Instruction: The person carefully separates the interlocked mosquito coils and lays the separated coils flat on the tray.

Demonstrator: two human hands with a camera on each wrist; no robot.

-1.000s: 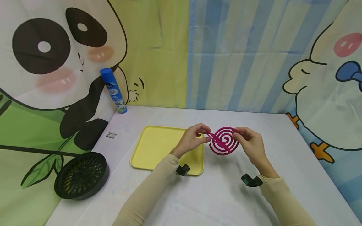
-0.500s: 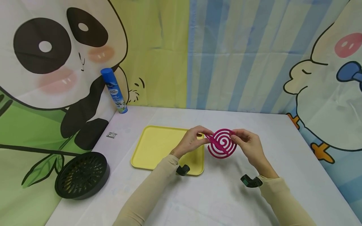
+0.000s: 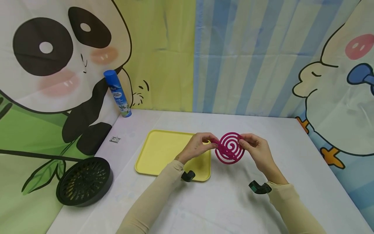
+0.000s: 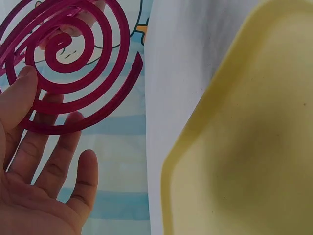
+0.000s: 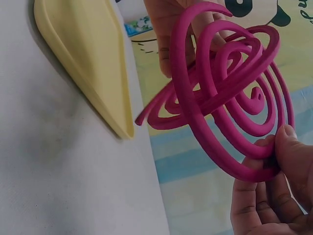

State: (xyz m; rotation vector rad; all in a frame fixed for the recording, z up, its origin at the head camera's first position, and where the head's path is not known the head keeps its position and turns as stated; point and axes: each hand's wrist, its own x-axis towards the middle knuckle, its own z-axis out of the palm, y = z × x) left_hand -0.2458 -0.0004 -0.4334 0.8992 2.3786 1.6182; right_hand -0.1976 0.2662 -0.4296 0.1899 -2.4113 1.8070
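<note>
By the yellow tray's right edge (image 3: pixel 209 166), left hand (image 3: pixel 195 148) and right hand (image 3: pixel 257 152) pinch 2 mosquito coils (image 3: pixel 226 151), likely light but brittle; hold outer rings.

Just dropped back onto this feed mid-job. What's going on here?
A person is holding two magenta spiral coils, probably mosquito coils, above the table. The right hand pinches one side and the left hand holds the other. The coils are still interlocked, one angled through the other. The yellow tray lies to their left with nothing visible on it.
</note>
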